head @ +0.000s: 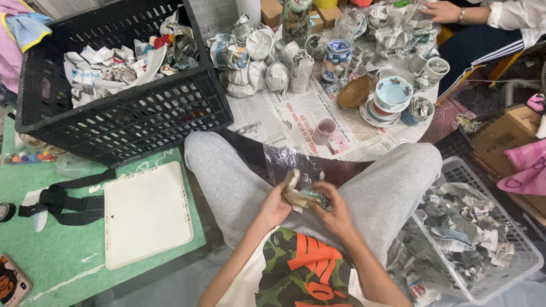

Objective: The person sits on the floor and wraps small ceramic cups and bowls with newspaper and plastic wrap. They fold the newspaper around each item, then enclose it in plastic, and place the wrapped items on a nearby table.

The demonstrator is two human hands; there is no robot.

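Note:
In my lap, both hands hold a small object wrapped in crumpled newspaper (302, 196). My left hand (275, 206) grips its left side. My right hand (333, 211) closes over its right side. A clear plastic bag (284, 161) sticks up just behind the wrapped object, between my grey-trousered knees. What is inside the paper is hidden.
A black crate (122, 122) with crumpled paper stands at upper left. A low table covered in newspaper (284, 116) holds wrapped bundles, a pink cup (325, 131), stacked bowls (392, 94) and a wooden bowl (354, 92). A white basket (512, 264) of paper scraps sits right. Another person's hand (441, 10) works at the top right.

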